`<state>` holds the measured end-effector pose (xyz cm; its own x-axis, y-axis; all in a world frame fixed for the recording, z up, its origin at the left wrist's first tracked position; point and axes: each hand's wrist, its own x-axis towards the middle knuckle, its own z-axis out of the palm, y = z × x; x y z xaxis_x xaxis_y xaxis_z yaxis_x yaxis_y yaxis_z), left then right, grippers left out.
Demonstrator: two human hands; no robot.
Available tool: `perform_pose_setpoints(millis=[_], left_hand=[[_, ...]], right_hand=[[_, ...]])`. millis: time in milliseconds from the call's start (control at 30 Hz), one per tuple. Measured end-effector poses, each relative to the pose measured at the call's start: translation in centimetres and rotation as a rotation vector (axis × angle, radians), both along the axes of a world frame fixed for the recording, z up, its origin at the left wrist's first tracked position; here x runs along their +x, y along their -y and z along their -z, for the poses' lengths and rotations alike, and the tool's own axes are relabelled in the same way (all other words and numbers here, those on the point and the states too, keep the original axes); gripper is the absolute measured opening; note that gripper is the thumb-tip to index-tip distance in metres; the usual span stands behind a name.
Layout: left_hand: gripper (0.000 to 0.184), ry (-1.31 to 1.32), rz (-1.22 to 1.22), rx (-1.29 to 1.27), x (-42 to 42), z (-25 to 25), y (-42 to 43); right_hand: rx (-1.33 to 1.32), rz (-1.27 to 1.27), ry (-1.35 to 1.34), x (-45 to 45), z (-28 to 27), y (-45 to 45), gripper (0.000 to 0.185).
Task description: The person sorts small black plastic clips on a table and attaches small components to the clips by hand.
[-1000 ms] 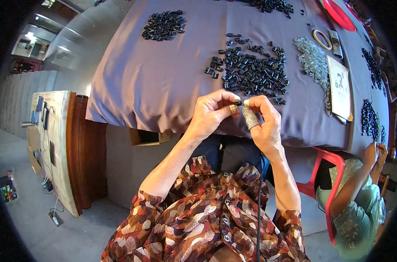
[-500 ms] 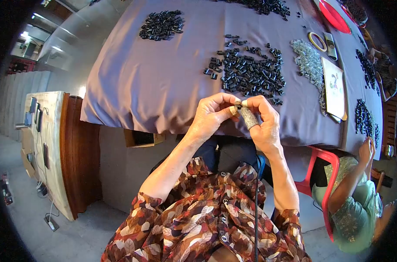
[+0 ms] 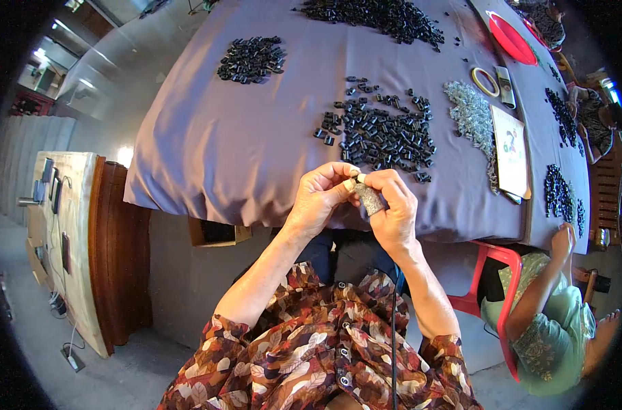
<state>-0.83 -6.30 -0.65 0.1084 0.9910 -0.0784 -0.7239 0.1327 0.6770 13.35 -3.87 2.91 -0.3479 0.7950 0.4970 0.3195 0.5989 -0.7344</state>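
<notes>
My left hand [image 3: 322,195] and my right hand [image 3: 393,205] meet fingertip to fingertip over the near edge of the cloth-covered table [image 3: 256,147]. Both are closed on one small black piece [image 3: 355,179], mostly hidden by the fingertips. A greyish wrap [image 3: 370,199] covers a finger of my right hand. Just beyond my hands lies a pile of small black pieces [image 3: 386,137]. A smaller black pile [image 3: 251,60] is at the far left, and a larger one [image 3: 379,17] lies at the back.
Right of the piles are clear, shiny pieces [image 3: 469,113], a tape roll [image 3: 485,82], a printed booklet [image 3: 509,152] and a red tray [image 3: 512,39]. A person in green [image 3: 553,342] sits by a red chair [image 3: 506,307]. A wooden cabinet [image 3: 119,253] stands left.
The view has shifted, so the table items sit lower and further left. My hands stay together at the small black piece, which is now more hidden.
</notes>
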Motion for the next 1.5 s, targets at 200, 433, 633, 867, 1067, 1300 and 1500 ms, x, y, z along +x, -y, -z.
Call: perform_pose_setpoints(millis=[200,433,633,867,1067,1300,1500], left_hand=[[0.016,-0.051,-0.034,0.019,0.0,-0.7,-0.9],[0.018,-0.122,-0.067,0.015,-0.7,-0.1,-1.5],[0.018,-0.05,-0.068,0.077,-0.7,0.0,-1.7],[0.018,-0.056,-0.046,0.076,-0.7,0.1,-1.7],[0.016,-0.021,-0.025,0.07,-0.8,0.2,-1.9],[0.016,-0.018,-0.023,0.058,-0.8,0.4,-2.0],[0.016,-0.005,-0.017,0.055,-0.8,0.3,-2.0]], right_hand=[[-0.019,-0.069,0.051,0.5,-0.9,-0.4,0.033],[0.013,0.077,0.093,2.7,-1.0,-6.7,0.019],[-0.027,0.223,0.252,4.2,0.0,-12.4,0.017],[0.074,0.163,0.54,3.0,0.2,-16.5,0.024],[0.116,-0.031,0.745,2.2,-1.0,-18.3,0.026],[0.164,-0.097,0.792,1.9,-1.0,-18.9,0.014],[0.128,-0.102,0.867,2.4,-1.0,-19.0,0.014]])
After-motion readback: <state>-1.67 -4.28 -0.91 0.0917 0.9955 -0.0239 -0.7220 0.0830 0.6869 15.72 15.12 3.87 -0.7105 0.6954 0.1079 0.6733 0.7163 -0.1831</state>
